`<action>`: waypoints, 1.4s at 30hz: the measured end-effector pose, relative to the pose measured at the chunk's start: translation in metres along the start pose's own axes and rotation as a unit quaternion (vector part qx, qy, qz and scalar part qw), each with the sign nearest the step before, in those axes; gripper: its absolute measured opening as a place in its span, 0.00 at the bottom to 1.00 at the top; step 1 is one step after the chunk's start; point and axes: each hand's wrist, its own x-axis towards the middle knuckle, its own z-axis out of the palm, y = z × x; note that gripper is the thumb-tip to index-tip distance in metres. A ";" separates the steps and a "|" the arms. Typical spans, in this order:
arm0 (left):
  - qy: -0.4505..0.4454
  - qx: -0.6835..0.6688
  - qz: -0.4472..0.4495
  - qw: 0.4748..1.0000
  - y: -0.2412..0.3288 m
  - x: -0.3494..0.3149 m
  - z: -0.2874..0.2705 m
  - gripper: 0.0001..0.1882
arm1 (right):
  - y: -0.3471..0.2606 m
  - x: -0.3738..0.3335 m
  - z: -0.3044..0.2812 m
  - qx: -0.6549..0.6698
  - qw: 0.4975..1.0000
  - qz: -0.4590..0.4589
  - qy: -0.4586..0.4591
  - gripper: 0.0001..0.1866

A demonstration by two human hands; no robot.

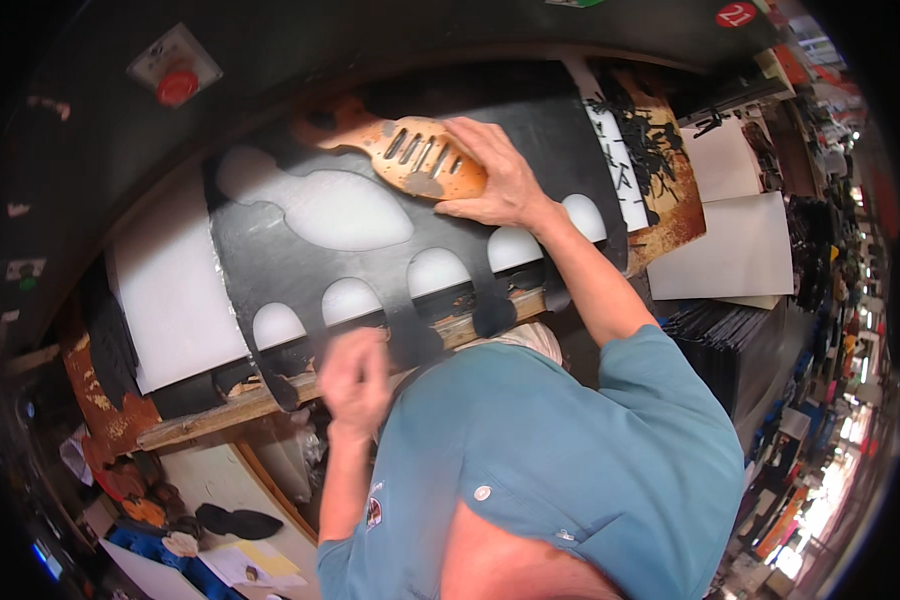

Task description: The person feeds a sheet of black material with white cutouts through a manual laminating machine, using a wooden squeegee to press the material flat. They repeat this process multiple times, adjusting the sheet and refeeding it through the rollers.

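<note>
My right hand [502, 180] grips the broad end of an orange-brown, sole-shaped cutting die [410, 158] with several slots. The die lies slanted over a black sheet [370, 225], its narrower end toward the far left. Beside it, a sole-shaped cutout [340, 208] in the sheet shows white underneath. Rounded cutouts [438, 270] run along the sheet's near edge. My left hand [355, 378] hovers by the near edge of the bench, with its fingers blurred by motion; whether it holds anything cannot be made out.
A dark machine beam [300, 45] with a red button [178, 87] spans the far side. A white board [175, 285] lies under the sheet at left. Black scraps [650, 140] are heaped at right, near a stack of black sheets [715, 345]. A wooden rail [210, 418] edges the bench.
</note>
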 end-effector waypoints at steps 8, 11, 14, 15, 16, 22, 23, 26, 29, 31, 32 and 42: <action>0.006 0.151 0.059 0.987 -0.026 -0.022 0.040 0.09 | -0.011 -0.004 -0.047 0.146 0.949 0.123 0.250 0.13; 0.010 0.179 0.053 0.982 -0.026 -0.025 0.038 0.08 | -0.016 0.011 -0.096 0.013 0.935 0.021 0.355 0.08; 0.032 0.180 0.048 0.982 -0.023 -0.028 0.038 0.05 | -0.028 0.015 -0.118 -0.026 0.946 0.069 0.316 0.08; 0.033 0.189 0.052 0.980 -0.023 -0.029 0.039 0.04 | -0.038 0.003 -0.119 -0.037 0.950 0.095 0.297 0.07; 0.048 0.196 0.043 0.979 -0.023 -0.030 0.040 0.04 | -0.054 -0.012 -0.119 0.013 0.951 0.144 0.273 0.07; 0.059 0.201 0.064 0.976 -0.027 -0.033 0.043 0.07 | -0.219 -0.118 -0.118 0.302 0.941 -0.130 0.083 0.11; 0.048 0.204 0.002 0.978 -0.029 -0.033 0.043 0.08 | -0.244 -0.121 -0.123 0.271 0.936 -0.224 0.028 0.12; 0.049 0.221 -0.020 0.974 -0.031 -0.033 0.045 0.09 | -0.298 -0.123 -0.120 0.379 0.839 -0.383 0.070 0.10; 0.053 0.198 -0.022 0.979 -0.033 -0.034 0.043 0.11 | -0.314 -0.127 -0.118 0.391 0.809 -0.413 0.145 0.09; 0.048 0.217 -0.005 0.975 -0.033 -0.034 0.042 0.10 | -0.316 -0.132 -0.113 0.439 0.794 -0.380 0.177 0.09; 0.047 0.219 0.001 0.975 -0.033 -0.034 0.042 0.09 | -0.318 -0.135 -0.111 0.456 0.785 -0.365 0.209 0.10; 0.064 0.165 -0.056 0.983 -0.012 -0.038 0.044 0.09 | -0.246 -0.170 -0.167 0.352 0.893 -0.280 0.025 0.08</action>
